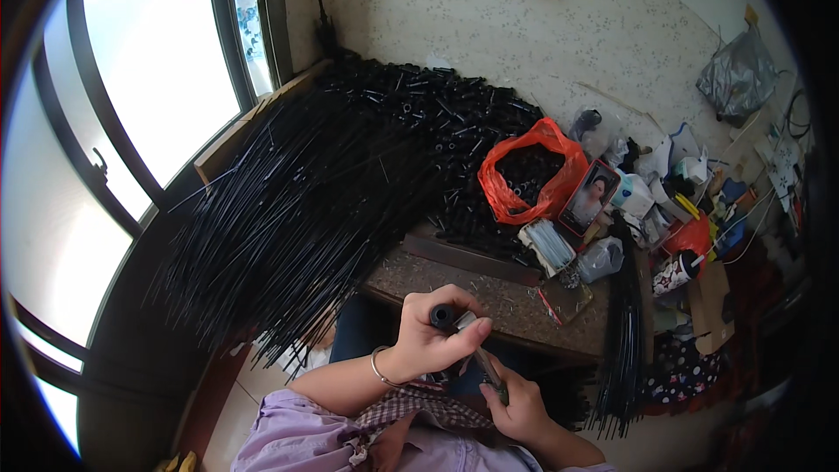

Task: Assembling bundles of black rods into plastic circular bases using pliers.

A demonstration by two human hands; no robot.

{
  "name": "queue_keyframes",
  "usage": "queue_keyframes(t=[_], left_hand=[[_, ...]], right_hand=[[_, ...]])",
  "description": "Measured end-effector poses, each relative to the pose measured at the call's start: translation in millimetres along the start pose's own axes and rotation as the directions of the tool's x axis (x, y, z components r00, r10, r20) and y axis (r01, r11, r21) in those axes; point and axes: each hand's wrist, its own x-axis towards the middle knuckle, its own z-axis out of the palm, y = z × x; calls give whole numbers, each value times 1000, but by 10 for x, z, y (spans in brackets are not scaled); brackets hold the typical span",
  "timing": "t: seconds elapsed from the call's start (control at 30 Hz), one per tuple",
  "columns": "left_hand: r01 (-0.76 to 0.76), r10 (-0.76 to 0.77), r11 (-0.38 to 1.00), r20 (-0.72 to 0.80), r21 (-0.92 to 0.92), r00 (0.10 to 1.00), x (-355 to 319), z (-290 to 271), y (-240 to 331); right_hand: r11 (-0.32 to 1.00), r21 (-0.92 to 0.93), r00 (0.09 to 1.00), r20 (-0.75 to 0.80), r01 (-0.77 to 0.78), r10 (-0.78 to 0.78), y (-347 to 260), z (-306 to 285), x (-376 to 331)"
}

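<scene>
Left hand (433, 341) on black tube (445, 315), right hand (520, 406) below, beside black rods (297, 210).

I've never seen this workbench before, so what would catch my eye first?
A huge fan of thin black rods spreads across the left. Behind it lies a heap of small black tubes, with an orange plastic bag alongside. Low in the middle, the left hand grips a short black tube.

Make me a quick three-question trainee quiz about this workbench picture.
1. True or false: the left hand holds a short black tube.
2. What colour is the plastic bag of small black parts? A) blue B) orange C) white
3. Fill in: the big bundle of thin black rods lies to the person's ____.

Key: 1 true; 2 B; 3 left. The right hand grips a thin tool.
</scene>
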Motion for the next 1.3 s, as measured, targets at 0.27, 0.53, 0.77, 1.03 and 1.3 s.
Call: queue_keyframes(t=[0.27,0.53,0.77,1.03,1.3], left_hand=[[45,-46,999,60,7,997,29,-43,6],[204,-196,977,122,-56,973,-93,-98,-3],[-58,62,940,-1,-336,998,175,-166,121],[-273,194,714,-193,-644,962,660,57,567],[-269,654,730,527,-629,543,131,-540,1100]], right_hand=[[999,3,997,-74,-36,36,357,-366,276],[695,-643,946,-250,-321,205,1529,-135,289],[645,-702,948,-294,-303,125,1767,-72,204],[995,-15,995,-20,99,-99,795,-129,-6],[792,-335,533,-846,-511,-13,1180,-1530,-174]])
